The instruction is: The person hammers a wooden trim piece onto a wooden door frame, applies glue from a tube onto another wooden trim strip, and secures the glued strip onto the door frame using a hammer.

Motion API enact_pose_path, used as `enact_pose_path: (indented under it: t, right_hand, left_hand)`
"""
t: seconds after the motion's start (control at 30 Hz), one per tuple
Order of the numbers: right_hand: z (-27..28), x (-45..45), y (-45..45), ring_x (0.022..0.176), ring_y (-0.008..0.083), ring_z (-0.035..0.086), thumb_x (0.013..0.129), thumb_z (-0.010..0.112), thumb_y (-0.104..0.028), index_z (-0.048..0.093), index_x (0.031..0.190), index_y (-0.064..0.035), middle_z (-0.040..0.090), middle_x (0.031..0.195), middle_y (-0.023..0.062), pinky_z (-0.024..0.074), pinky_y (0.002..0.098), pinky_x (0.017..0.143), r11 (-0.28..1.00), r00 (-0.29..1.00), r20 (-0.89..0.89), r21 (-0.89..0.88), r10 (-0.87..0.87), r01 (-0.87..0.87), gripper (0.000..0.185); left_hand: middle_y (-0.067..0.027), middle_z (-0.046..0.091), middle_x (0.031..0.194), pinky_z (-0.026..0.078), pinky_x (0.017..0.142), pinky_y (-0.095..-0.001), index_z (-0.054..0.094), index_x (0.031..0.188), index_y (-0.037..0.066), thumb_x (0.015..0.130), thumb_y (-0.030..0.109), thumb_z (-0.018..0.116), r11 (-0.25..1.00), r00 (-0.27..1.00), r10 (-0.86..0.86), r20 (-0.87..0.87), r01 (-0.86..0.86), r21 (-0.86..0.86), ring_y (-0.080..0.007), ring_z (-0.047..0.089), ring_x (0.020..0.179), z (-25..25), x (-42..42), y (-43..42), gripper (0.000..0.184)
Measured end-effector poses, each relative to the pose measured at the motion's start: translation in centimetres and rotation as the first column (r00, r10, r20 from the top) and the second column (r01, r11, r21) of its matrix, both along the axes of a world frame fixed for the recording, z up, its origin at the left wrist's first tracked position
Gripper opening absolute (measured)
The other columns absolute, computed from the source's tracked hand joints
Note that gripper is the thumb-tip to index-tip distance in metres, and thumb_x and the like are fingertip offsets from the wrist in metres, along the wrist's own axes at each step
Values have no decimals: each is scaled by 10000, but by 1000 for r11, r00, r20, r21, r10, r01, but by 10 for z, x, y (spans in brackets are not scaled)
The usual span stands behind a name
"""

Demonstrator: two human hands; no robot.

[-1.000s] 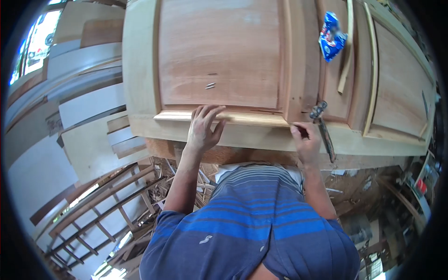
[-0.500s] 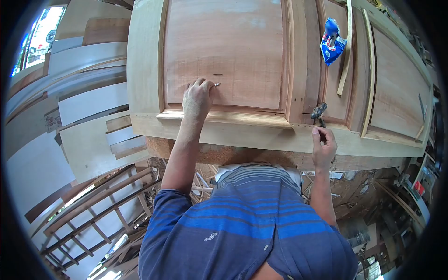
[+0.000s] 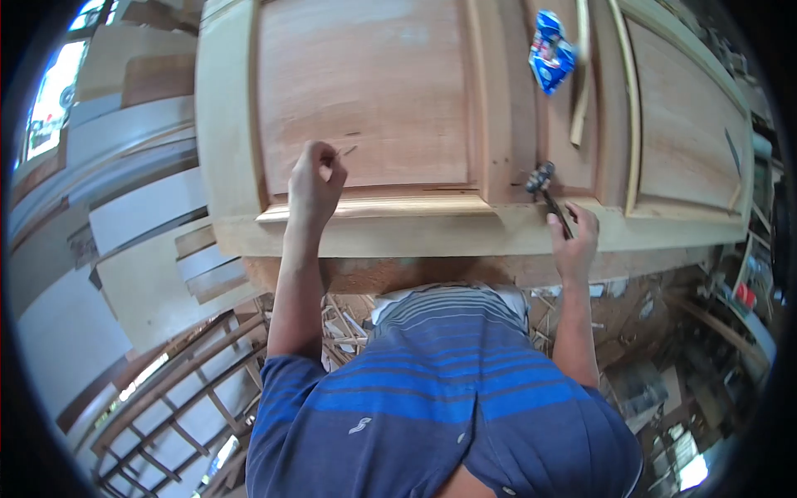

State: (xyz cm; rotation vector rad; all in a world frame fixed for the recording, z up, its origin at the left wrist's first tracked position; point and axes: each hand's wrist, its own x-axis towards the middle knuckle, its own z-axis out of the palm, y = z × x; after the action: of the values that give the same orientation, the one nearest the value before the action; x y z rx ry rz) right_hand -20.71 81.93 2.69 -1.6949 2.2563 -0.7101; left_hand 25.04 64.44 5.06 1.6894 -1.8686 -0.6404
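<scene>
Hammer (image 3: 540, 178) between half-curled fingers (image 3: 586, 218) of right hand (image 3: 575, 247)

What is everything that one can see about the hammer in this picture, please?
The hammer has a dark, worn-looking metal head with paler shiny patches, and a slim dark handle. The head is at the far end, over the framed wooden panelling; the handle slants back toward the person and passes by the right hand, between thumb and fingers. Its near end is not visible. I cannot tell how firmly it is gripped, or whether the head touches the wood.
</scene>
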Motion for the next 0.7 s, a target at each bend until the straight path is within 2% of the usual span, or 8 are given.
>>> enact_pose_path:
  t: [0.03,0.13,0.17,0.27,0.37,0.47,0.6,0.7]
  right_hand:
    - [-3,-4,7,1152,412,640,903,887,-251,719,1273,-40,689,1178,194,523,536,1006,993,997,58,106,-50,44,458]
    - [-4,-6,13,1132,405,651,927,873,-263,717,1208,-34,684,1131,177,533,524,989,984,994,59,161,-89,79,394]
    - [-9,-7,17,1118,403,655,947,859,-289,700,1175,-35,673,1101,170,538,509,980,980,995,47,185,-86,76,377]
    - [-12,-4,19,1046,372,690,992,839,-314,674,1204,-23,704,1095,179,552,493,930,985,997,14,157,-81,78,395]
    - [-7,2,23,979,376,727,1037,797,-389,658,1238,-28,737,1056,179,570,492,894,955,969,131,242,-209,173,436]
    - [-7,8,28,972,406,757,1042,791,-395,650,1243,-40,772,1057,189,586,516,873,951,951,213,262,-224,166,432]
    - [-8,12,34,962,344,766,1049,788,-391,657,1239,-25,777,1046,180,591,461,874,950,925,277,244,-259,193,433]
    - [-14,15,41,921,268,751,1062,782,-384,664,1233,-13,770,1005,144,586,412,855,947,880,367,226,-301,230,425]
  left_hand:
    - [-150,774,988,621,840,-396,695,1083,13,948,7,745,999,997,-9,-82,12,34,-289,779,915,5,-12,8,144]
    - [-129,795,1022,623,871,-362,730,1085,-11,955,-17,728,985,969,-126,-214,148,93,-229,783,945,9,-43,38,131]
    - [-141,798,1035,622,881,-351,747,1128,-20,960,-14,728,972,937,-132,-323,186,144,-228,782,945,7,-57,48,169]
    - [-129,797,1096,610,901,-353,775,1152,-2,965,-24,744,938,844,-158,-513,290,189,-223,775,983,1,-97,68,192]
    - [-136,790,1114,600,915,-373,785,1139,15,976,-6,767,908,849,-260,-461,377,183,-250,769,1001,-4,-122,72,166]
    - [-124,788,1103,608,941,-368,807,1144,35,1002,16,783,905,822,-352,-448,420,60,-237,760,1099,-15,-142,75,146]
    - [-116,823,1096,616,945,-401,808,1143,48,995,73,805,917,847,-221,-484,349,192,-284,783,1056,-29,-155,80,150]
    - [-117,826,1090,617,924,-405,807,1140,50,1000,103,806,926,878,-305,-370,364,102,-295,791,1040,-38,-154,80,150]
